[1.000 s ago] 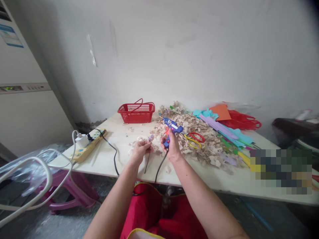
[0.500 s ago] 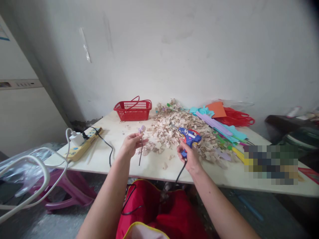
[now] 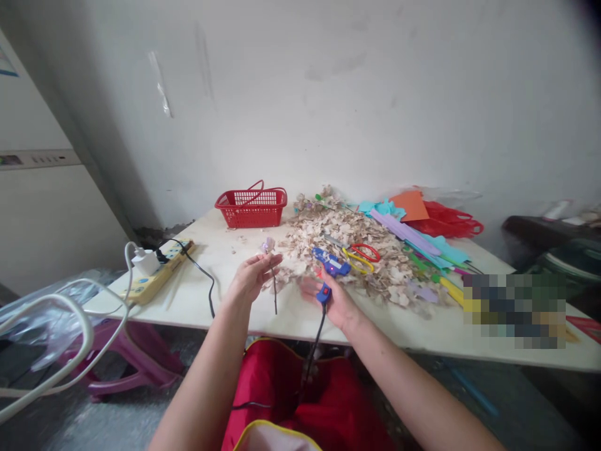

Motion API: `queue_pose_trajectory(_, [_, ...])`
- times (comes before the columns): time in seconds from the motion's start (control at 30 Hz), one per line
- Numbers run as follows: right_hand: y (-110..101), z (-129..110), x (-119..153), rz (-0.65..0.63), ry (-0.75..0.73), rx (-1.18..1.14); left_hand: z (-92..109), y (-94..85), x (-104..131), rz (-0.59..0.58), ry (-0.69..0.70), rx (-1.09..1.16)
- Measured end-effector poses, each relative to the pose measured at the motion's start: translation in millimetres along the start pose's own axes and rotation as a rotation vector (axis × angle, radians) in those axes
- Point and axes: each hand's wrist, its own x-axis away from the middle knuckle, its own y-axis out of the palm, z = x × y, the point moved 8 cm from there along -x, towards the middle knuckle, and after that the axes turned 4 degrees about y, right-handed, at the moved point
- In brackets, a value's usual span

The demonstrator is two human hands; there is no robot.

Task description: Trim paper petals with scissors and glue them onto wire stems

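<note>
My left hand [image 3: 253, 274] pinches a thin dark stem [image 3: 275, 294] topped by a small pale purple flower [image 3: 267, 245]. The stem points down, slightly tilted. In my right hand [image 3: 334, 300] is a blue glue gun [image 3: 332, 262], its nozzle toward the upper left; a red switch shows at the handle's base, where a black cord [image 3: 315, 346] hangs down. Some fingers of that hand are stretched out and blurred. Scissors [image 3: 365, 254] with red and yellow handles lie just behind the glue gun, on a heap of pale flakes [image 3: 319, 228].
A red basket [image 3: 251, 217] stands at the back of the table [image 3: 282, 322]. Purple strips [image 3: 399, 230], an orange sheet [image 3: 410, 205] and a red plastic bag [image 3: 451, 219] lie to the right. At left are a power strip [image 3: 157, 280] and a purple stool [image 3: 126, 357].
My right hand has moved left and slightly down with the glue gun, closer to the flower, and the scissors behind it now show. The stem in my left hand has shifted slightly right.
</note>
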Motion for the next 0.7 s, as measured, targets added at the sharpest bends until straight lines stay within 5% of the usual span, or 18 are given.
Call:
queue_pose_trajectory(0.1, [-13,-30,-24,0.086,-0.118,0.045,-3,-4.9,-2,0.023,0.001,0.021])
queue_pose_trajectory(0.2, [-10,-43,-34,0.036,-0.154,0.071,-2,-7.3,-3,0.033,-0.009,0.027])
queue_pose_trajectory(0.37, [13,-25,-28,-0.099,-0.114,0.095,-5,-6.0,-1,0.082,-0.052,0.000])
queue_pose_trajectory(0.7, [6,-29,-17,0.085,-0.209,0.178,-40,21.4,12,-0.020,-0.060,-0.097])
